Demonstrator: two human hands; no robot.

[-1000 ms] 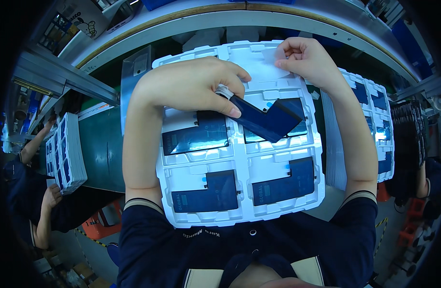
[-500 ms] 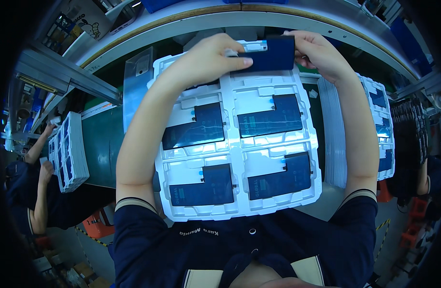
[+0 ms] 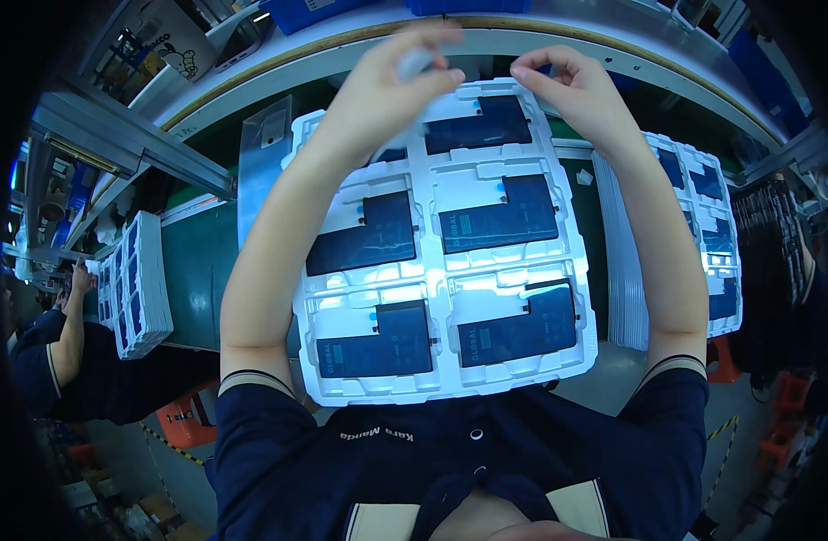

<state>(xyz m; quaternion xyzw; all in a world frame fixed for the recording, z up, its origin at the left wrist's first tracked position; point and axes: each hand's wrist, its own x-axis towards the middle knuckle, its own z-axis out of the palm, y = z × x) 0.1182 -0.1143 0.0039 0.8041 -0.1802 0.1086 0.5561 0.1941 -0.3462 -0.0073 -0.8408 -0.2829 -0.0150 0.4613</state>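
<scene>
A white moulded tray (image 3: pixel 437 270) lies in front of me, holding several flat, black L-shaped phone batteries in its pockets. Over the far left of the tray, my left hand (image 3: pixel 387 90) is lifted and partly smeared by motion. A small whitish piece (image 3: pixel 416 63) sits between its fingers; what it is I cannot make out. My right hand (image 3: pixel 581 90) hovers past the far right corner, fingers loosely curled, nothing visible in them. Nearest to both hands is the far right battery (image 3: pixel 477 124), lying in its pocket. My left forearm partly hides the far left battery (image 3: pixel 389 157).
On the right stands a tall stack of white trays (image 3: pixel 626 261), with batteries in the top one. Another tray stack (image 3: pixel 143 288) is at the left, beside a co-worker's arm (image 3: pixel 69 334). A clear plastic sheet (image 3: pixel 262 149) borders my tray; a shelf edge (image 3: pixel 360 45) runs behind.
The battery held between both hands now lies in the far right pocket. Both hands have let go of it; the left has risen away. The tray has shifted slightly.
</scene>
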